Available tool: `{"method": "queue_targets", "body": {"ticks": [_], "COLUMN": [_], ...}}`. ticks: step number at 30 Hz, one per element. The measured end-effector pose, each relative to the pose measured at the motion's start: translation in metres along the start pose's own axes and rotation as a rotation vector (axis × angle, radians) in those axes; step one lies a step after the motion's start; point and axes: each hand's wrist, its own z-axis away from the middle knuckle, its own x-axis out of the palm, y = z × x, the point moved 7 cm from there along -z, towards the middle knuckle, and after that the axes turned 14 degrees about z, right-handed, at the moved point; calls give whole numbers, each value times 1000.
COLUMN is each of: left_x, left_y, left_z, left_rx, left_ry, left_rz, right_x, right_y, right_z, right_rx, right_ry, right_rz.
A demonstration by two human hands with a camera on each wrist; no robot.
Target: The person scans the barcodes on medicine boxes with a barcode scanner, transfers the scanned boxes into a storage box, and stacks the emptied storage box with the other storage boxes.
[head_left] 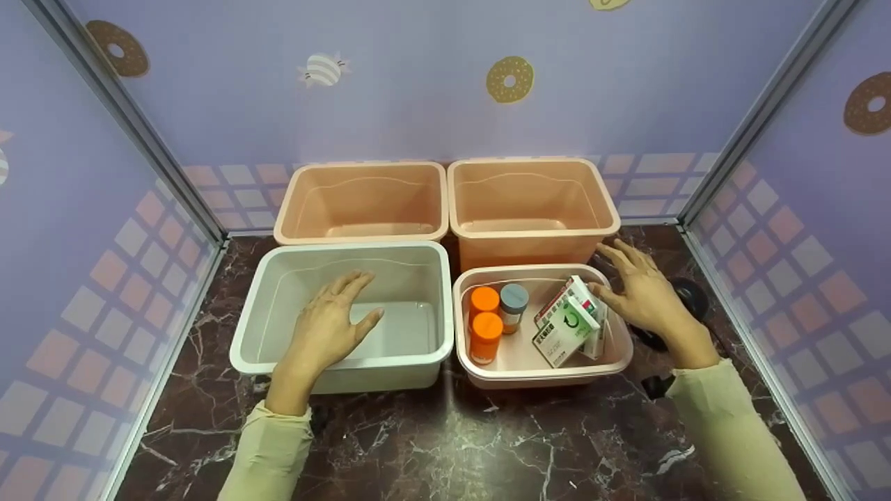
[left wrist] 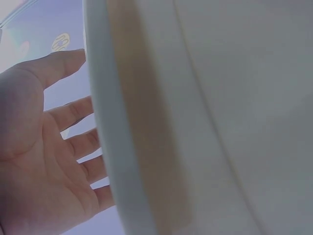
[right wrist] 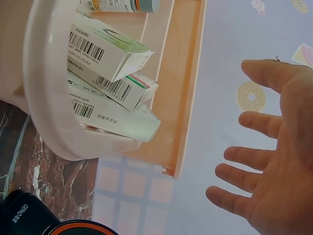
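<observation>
Head view shows the green-and-white medicine box slanting lengthwise toward the right rim of the pale-pink bin, nearer the right hand than the left hand, both empty, fingers loosely extended.

Reads roughly "CEPAO" on the black object (tilted, so perhaps a letter off), followed by characters too small to make out. Shows dark Chinese characters, likewise unclear, and a green C-like mark on the green-and-white box. Carries barcodes on three boxes and fine, illegible print on the grey-capped bottle.
</observation>
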Motion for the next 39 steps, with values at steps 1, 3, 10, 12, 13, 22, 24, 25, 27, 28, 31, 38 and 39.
{"method": "queue_targets", "body": {"ticks": [1,3,10,12,13,22,24,25,27,28,31,38,39], "left_x": [0,1,5,6,7,13,13,13,14,14,15,18,19], "left_y": [1,2,6,7,8,12,13,14,15,16,18,24,25], "left_z": [0,0,3,3,4,6,6,6,7,7,7,10,10], "left_rx": [4,12,25,32,35,43,47,49,50,50,43,65,71], "left_ry": [5,13,34,42,46,58,64,67,72,73,72,73,75], "left_rz": [1,7,27,27,28,48,52,53,55,54,67,85,86], "right_x": [0,1,2,3,3,4,4,4,4,5,5,8,8], "right_y": [0,0,0,0,-1,0,0,0,0,-1,0,2,2], "right_z": [0,1,3,4,4,9,9,9,10,10,12,14,14], "right_rx": [-2,-4,-7,-9,-11,-18,-20,-20,-20,-19,-15,3,5], "right_ry": [2,6,26,32,33,41,49,53,56,57,55,52,52], "right_rz": [-4,-10,-29,-29,-30,-21,-19,-19,-22,-23,-26,-30,-32]}}
